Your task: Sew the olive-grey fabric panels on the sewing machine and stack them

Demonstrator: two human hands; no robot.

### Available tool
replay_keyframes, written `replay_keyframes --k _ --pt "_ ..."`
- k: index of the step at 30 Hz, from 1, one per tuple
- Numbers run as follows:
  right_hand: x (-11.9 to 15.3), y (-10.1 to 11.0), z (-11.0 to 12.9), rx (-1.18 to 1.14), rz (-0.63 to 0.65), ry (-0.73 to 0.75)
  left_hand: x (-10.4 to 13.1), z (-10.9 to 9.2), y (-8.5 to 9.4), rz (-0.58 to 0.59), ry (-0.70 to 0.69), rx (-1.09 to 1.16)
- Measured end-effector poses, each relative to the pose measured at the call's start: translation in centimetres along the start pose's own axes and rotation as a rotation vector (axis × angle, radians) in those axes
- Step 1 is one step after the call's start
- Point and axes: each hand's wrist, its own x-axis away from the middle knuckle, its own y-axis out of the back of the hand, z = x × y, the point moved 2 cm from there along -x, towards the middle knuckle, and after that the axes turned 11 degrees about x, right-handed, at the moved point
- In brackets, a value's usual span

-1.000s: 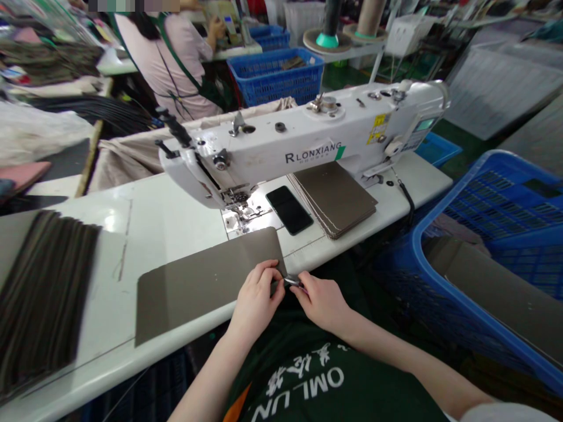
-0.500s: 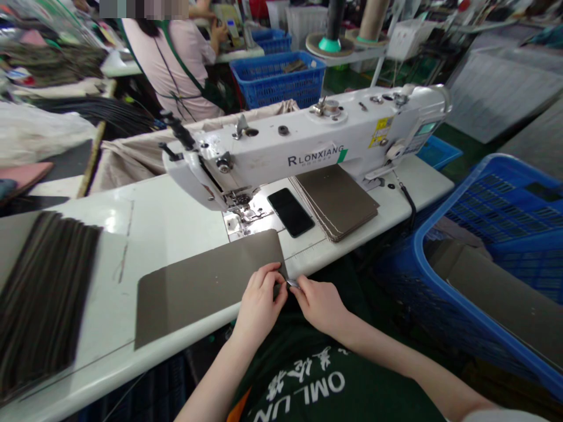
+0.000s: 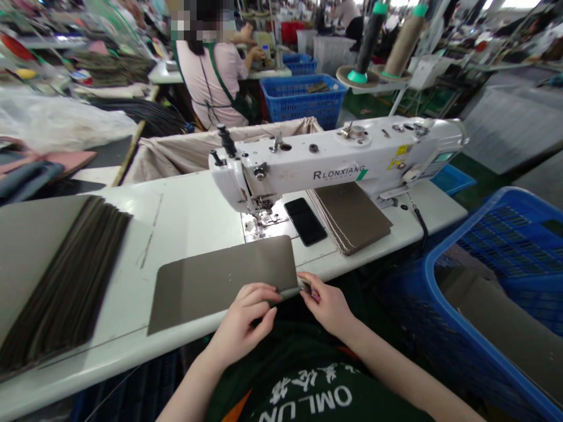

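Note:
A grey-brown flat panel (image 3: pixel 224 278) with rounded corners lies along the front edge of the sewing table. My left hand (image 3: pixel 246 319) rests by the panel's near right part, fingers loosely bent and thumb apart, holding nothing. Just beyond the panel's right corner, my right hand (image 3: pixel 328 302) is closed around a small metal tool (image 3: pixel 304 285), mostly hidden by the fingers; its kind is unclear. Behind the panel stands a white sewing machine (image 3: pixel 299 170), its needle area above the metal plate.
A black phone (image 3: pixel 305 221) lies beside a stack of stitched panels (image 3: pixel 356 217) under the machine arm. More panels (image 3: pixel 74 281) are piled at left. A blue basket (image 3: pixel 444 287) holding panels stands at right. A person (image 3: pixel 211 76) sits behind.
My left hand has drawn back to the left from the panel's corner, its fingers loosening. My right hand keeps the metal tool, now apart from the left. The view has shifted.

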Motion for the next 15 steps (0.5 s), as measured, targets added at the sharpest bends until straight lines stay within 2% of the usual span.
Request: replay_keyframes --k 3,6,9,12,15 --pt "-0.5 -0.3 0.1 0.064 0.018 0.063 2.6 1.3 2.6 -0.028 -0.022 -0.102" --pt "-1.2 -0.4 0.3 0.087 0.029 0.140 5.1 3.3 4.9 -0.153 0.037 -0.304" --pt "-2.0 0.2 0.6 0.053 0.025 0.198 7.5 5.5 6.9 -0.198 0.110 -0.513" --pt "-2.4 1.9 1.4 -0.019 0.000 0.194 9.8 7.4 9.0 -0.184 0.163 -0.570" --pt "-2.7 4.5 2.7 -0.135 -0.050 0.146 11.5 8.0 11.2 -0.178 0.176 -0.443"
